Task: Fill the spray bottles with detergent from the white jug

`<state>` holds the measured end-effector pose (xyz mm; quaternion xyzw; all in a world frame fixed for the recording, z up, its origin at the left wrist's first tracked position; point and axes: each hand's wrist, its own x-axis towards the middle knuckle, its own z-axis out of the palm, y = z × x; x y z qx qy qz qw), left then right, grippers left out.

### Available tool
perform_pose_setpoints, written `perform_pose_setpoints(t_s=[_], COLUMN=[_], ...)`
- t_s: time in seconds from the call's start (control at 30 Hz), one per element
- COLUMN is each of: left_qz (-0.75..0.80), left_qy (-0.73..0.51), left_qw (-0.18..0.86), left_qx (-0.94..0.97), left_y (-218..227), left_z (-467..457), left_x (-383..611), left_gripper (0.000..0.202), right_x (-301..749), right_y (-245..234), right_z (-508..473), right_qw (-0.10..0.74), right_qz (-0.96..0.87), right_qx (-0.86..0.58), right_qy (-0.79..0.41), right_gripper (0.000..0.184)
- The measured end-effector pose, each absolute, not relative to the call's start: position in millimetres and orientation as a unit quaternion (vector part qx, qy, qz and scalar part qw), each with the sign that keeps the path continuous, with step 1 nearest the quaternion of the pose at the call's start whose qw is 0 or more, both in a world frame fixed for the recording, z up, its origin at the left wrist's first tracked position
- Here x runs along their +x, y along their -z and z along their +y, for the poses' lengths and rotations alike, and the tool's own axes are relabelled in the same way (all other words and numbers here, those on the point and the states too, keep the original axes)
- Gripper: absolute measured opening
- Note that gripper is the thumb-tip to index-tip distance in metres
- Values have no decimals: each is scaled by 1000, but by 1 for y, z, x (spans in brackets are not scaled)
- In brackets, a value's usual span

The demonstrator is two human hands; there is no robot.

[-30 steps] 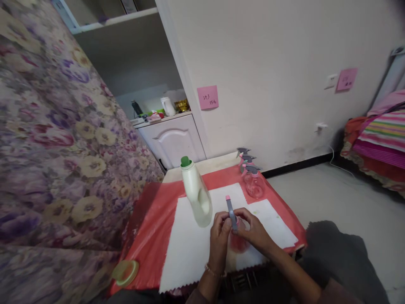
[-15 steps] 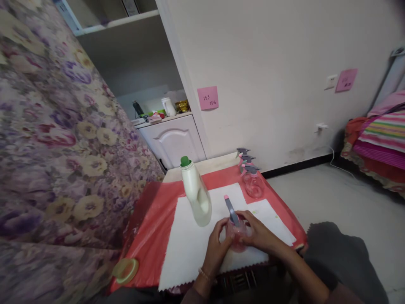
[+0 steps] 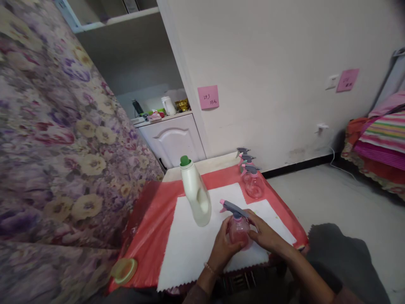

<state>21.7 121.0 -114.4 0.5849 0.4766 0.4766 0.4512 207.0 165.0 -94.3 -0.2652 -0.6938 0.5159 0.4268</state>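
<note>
A clear pink spray bottle [image 3: 239, 232] with a grey trigger head [image 3: 234, 208] and pink nozzle stands over the white cloth near the front of the table. My left hand [image 3: 225, 244] is wrapped round the left side of its body. On the other side, my right hand [image 3: 260, 230] grips the bottle high up, by the neck and the back of the head. The nozzle points to the left. Behind my hands, a large pale jug-shaped bottle [image 3: 196, 194] with a green inner spout stands upright and uncapped on the cloth.
Several similar spray bottles [image 3: 254, 185] line the right back edge of the table. A round yellowish-green lid [image 3: 125, 271] lies at the front left corner. White cloth [image 3: 183, 249] covers part of the red tablecloth [image 3: 148, 219]. A floral curtain [image 3: 79, 169] hangs close on the left.
The spray bottle's head has turned, so its nozzle now points left instead of away from me. My right hand has shifted slightly right and remains on the bottle.
</note>
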Motion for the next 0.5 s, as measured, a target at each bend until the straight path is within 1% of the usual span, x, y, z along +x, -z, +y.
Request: perform_pose_setpoints(t_s=[0.13, 0.23, 0.33, 0.4, 0.5], left_qz=[424, 398, 438, 469, 502], left_qy=[-471, -462, -467, -470, -466], left_qw=[507, 527, 485, 458, 434], left_qx=[584, 591, 595, 591, 586], left_y=[116, 114, 110, 104, 97], left_z=[127, 129, 123, 115, 94], left_x=[24, 24, 23, 19, 6], left_gripper=[87, 89, 88, 87, 87], right_x=[206, 205, 205, 206, 207], right_y=[98, 101, 105, 108, 111], right_z=[167, 168, 167, 167, 166], right_qw=[419, 419, 423, 424, 401], right_qz=[-683, -682, -677, -669, -663], right_qx=[-266, -249, -249, -258, -286], right_qy=[-535, -545, -548, -553, -564], right_gripper=[70, 64, 54, 56, 58])
